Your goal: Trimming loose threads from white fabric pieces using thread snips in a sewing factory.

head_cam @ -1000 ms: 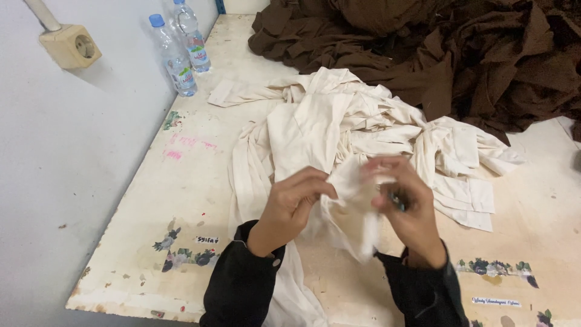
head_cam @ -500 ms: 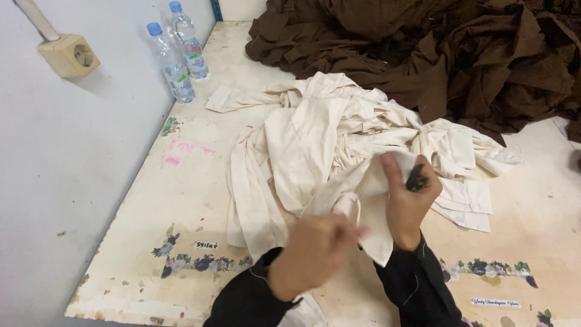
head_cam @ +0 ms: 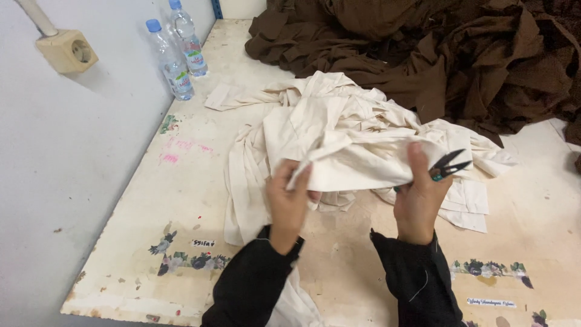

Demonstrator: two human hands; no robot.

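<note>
A heap of cream cloth pieces [head_cam: 327,121] lies on the worn table [head_cam: 181,200]. Both hands hold one cream piece [head_cam: 357,166] stretched between them just above the table. My left hand [head_cam: 289,203] pinches its left end. My right hand [head_cam: 420,197] grips its right end and also holds small dark thread snips [head_cam: 448,165], whose blades point up and to the right.
A large pile of dark brown fabric [head_cam: 436,54] covers the back right of the table. Two plastic water bottles [head_cam: 178,51] stand at the back left by the white wall, below a beige wall socket [head_cam: 66,51]. Flower stickers mark the table's near edge.
The left hand has come back up from near my body and taken the cloth's left end. The piece is now pulled out flat between both hands.
</note>
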